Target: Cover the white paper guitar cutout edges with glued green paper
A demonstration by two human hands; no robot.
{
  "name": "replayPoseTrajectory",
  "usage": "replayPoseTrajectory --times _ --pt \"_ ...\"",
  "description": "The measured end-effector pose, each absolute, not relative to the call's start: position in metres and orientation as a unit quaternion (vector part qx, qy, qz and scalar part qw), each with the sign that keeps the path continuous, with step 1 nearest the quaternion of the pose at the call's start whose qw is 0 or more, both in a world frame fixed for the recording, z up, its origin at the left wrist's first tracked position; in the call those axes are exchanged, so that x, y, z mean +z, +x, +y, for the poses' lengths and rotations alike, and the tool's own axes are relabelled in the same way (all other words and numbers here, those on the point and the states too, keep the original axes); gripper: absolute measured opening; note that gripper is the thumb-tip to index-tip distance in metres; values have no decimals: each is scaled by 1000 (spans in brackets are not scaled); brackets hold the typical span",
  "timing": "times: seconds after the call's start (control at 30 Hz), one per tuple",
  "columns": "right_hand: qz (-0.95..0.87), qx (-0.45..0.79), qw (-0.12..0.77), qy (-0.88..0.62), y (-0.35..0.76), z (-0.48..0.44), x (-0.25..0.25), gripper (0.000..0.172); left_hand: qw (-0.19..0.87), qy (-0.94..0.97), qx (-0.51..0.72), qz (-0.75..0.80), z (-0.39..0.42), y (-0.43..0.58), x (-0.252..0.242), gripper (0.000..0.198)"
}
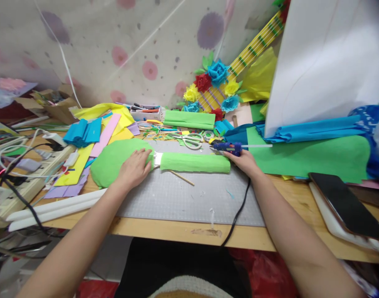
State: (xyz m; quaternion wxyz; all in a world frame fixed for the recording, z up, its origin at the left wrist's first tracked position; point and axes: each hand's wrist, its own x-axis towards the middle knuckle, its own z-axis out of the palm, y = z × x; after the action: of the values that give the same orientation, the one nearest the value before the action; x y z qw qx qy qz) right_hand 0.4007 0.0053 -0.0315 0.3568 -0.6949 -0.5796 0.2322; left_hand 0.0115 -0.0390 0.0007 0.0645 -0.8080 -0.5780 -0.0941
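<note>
My left hand [134, 167] lies palm down, fingers together, on a rounded green paper-covered shape [110, 159] on the grey cutting mat [189, 198]. Just right of its fingertips a white gap joins that shape to a long green-wrapped neck [195, 162]. My right hand [243, 159] is wrapped round a blue glue gun [228, 147] at the neck's right end. The gun's black cord [239, 211] trails toward me over the mat. A thin wooden stick [181, 178] lies on the mat below the neck.
Scissors [189, 140], green paper roll [189, 119], coloured paper sheets [93, 132] and a paper-flower guitar [217, 87] crowd the back. A power strip with cables [31, 165] sits left. Green sheet [313, 155], white board [329, 62] and dark phone on a white tray [344, 207] sit right.
</note>
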Motion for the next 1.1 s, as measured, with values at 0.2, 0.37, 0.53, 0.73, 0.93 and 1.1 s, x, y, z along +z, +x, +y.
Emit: replayPoseTrajectory --times 0.2,0.37,0.53,0.73,0.93,1.1 --pt "-576 233 365 -694 402 7 -35 52 55 -807 -105 -579 -41 19 5 54" --pt "-578 224 360 -697 401 6 -33 53 49 -805 -117 -579 -39 21 4 55" --pt "-579 222 355 -700 401 6 -33 52 59 -822 -91 -560 -38 20 7 58" --pt "-592 214 358 -690 402 6 -35 53 38 -827 -113 -549 -39 18 6 57" --pt "-600 209 356 -685 402 5 -34 50 19 -716 -278 -640 -31 15 21 27" --pt "-590 204 356 -695 402 5 -33 50 32 -645 -309 -699 -21 19 36 23"
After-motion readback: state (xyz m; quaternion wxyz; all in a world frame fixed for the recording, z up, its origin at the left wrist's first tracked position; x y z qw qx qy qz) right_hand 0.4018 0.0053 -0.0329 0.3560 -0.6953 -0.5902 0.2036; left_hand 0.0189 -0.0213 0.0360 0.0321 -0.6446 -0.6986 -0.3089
